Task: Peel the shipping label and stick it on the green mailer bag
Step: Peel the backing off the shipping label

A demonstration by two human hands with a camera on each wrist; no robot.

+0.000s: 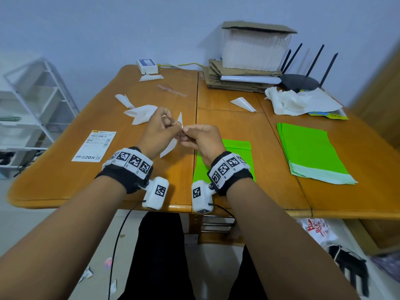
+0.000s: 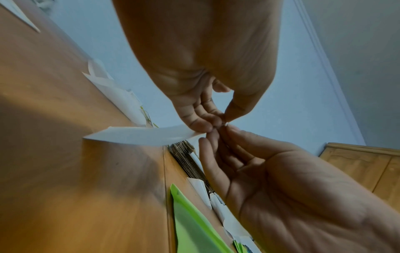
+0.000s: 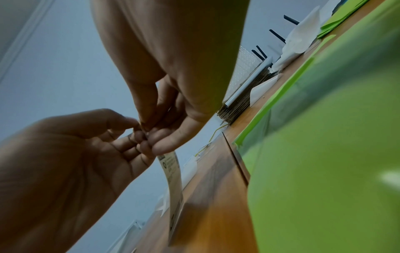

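A white shipping label hangs on edge above the wooden table, held at its top corner. My left hand and right hand meet there, and each pinches that corner between thumb and fingers. In the left wrist view the label shows its blank back, stretching away from my left hand and right hand. Its printed face shows in the right wrist view below my right hand. One green mailer bag lies flat under my right wrist.
A second printed label lies on the table at left. Several peeled white backing scraps are scattered behind my hands. A stack of green mailers sits at right. Cardboard, a box, a router and crumpled paper fill the back right.
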